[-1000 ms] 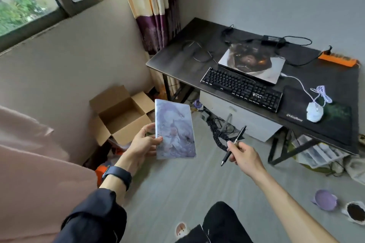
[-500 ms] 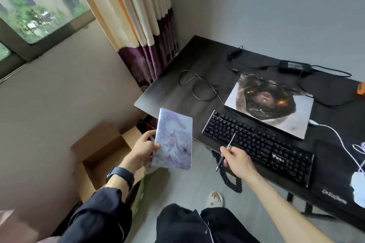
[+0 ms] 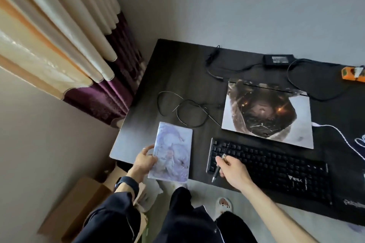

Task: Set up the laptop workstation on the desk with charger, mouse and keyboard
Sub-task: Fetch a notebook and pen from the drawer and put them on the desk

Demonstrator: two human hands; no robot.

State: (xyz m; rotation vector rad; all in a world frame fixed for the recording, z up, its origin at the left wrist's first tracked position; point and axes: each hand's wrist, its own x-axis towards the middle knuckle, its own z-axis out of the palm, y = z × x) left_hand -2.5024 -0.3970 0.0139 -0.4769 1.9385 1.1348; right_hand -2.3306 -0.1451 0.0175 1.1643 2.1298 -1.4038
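The dark rectangular desk (image 3: 177,69) carries a closed laptop (image 3: 268,112) with printed lid at centre, a black keyboard (image 3: 276,165) just before it, and a black charger brick (image 3: 278,60) behind. Left hand (image 3: 144,161) grips a pale illustrated notebook (image 3: 171,152), apparently touching the desk. Right hand (image 3: 233,171) pinches a dark pen (image 3: 217,170) over the keyboard.

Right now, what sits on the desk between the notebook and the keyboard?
Nothing. The head view shows only a bare strip of dark desk between the notebook and the keyboard; the looped black cable lies farther back.
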